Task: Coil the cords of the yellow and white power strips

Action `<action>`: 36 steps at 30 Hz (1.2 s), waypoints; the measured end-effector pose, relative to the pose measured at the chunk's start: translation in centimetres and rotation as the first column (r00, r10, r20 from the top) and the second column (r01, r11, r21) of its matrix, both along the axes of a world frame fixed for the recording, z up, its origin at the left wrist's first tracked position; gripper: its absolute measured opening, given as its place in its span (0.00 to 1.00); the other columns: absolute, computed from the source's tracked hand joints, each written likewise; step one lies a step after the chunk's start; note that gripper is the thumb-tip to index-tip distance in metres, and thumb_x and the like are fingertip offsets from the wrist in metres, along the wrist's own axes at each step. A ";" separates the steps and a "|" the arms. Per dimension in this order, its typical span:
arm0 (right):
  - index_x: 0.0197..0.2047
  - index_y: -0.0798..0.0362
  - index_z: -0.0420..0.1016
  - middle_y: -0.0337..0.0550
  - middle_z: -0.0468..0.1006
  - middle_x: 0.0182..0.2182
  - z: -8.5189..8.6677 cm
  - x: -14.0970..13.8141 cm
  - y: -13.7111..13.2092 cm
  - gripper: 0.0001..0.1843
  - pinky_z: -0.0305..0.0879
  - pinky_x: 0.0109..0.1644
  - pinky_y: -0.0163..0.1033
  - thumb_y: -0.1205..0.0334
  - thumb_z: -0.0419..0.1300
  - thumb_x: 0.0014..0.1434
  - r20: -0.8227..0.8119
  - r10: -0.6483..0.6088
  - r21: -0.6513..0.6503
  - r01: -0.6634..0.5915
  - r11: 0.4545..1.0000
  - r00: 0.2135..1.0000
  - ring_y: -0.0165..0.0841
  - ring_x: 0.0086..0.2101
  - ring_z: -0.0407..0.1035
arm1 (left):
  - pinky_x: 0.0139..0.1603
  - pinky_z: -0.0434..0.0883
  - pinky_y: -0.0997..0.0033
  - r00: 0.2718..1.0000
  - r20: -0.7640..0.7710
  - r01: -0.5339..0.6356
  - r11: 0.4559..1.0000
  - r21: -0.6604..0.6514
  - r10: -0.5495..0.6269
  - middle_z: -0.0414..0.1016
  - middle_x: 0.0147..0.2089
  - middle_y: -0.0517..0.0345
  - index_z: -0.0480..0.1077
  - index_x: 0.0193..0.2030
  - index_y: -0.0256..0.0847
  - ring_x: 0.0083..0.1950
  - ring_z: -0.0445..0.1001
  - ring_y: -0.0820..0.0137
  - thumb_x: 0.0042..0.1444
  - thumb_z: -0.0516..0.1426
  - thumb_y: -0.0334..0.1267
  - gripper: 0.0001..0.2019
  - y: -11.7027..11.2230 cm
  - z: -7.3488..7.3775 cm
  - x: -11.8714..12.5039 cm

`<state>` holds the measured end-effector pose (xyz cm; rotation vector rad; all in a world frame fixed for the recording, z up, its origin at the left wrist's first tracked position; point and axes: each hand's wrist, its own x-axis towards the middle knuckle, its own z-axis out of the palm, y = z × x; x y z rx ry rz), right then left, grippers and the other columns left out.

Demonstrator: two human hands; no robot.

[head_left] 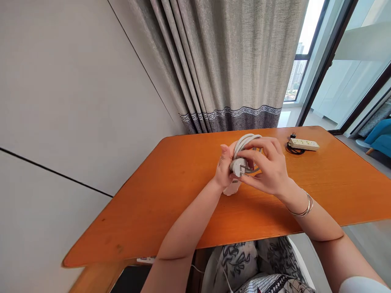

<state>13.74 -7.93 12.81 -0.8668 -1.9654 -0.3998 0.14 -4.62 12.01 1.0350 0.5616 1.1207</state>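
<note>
A white power strip point(232, 188) with its cord wound into a coil point(244, 142) is held up above the wooden table point(146, 195). My left hand point(225, 166) is closed around it from the left, thumb pointing up. Its lower end sticks out below my palm. The cord's white plug point(237, 167) faces me, metal prongs pointing right. My right hand point(270, 165) comes from the right, its fingers curled against the coiled cord and beside the plug's prongs. Its fingertips are partly hidden behind the cord.
A second, cream power strip point(304, 144) with a black cord point(295, 149) lies at the table's back right. A grey curtain point(232, 61) hangs behind the table. The white wall panel point(76, 101) borders the left edge. A blue chair point(380, 136) stands far right.
</note>
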 end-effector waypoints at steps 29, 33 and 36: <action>0.33 0.54 0.72 0.26 0.60 0.11 0.1 2.4 4.4 0.30 0.48 0.12 0.29 0.31 0.60 0.56 -0.768 0.113 -0.484 -0.688 0.540 0.630 0.23 0.10 0.53 | 0.18 0.59 0.77 0.989 -0.017 0.146 0.974 0.174 -0.145 0.65 0.21 0.67 0.69 0.37 0.38 0.18 0.65 0.77 0.46 0.69 0.55 0.23 0.8 0.6 -0.8; 0.31 0.54 0.73 0.27 0.59 0.11 -0.1 1.9 4.3 0.32 0.49 0.13 0.29 0.29 0.61 0.55 -0.789 0.093 -0.461 -0.684 0.565 0.608 0.23 0.10 0.53 | 0.17 0.61 0.78 0.998 -0.027 0.052 0.989 0.139 -0.049 0.68 0.21 0.65 0.72 0.36 0.36 0.18 0.68 0.77 0.45 0.70 0.53 0.23 1.0 0.6 -0.8; 0.34 0.53 0.76 0.30 0.64 0.13 -0.5 1.8 4.6 0.34 0.55 0.15 0.30 0.27 0.57 0.57 -0.814 0.105 -0.423 -0.705 0.569 0.572 0.25 0.12 0.59 | 0.15 0.57 0.81 0.999 0.039 0.006 0.996 0.092 -0.010 0.61 0.16 0.69 0.74 0.33 0.35 0.14 0.61 0.81 0.47 0.71 0.47 0.18 0.9 1.1 -0.6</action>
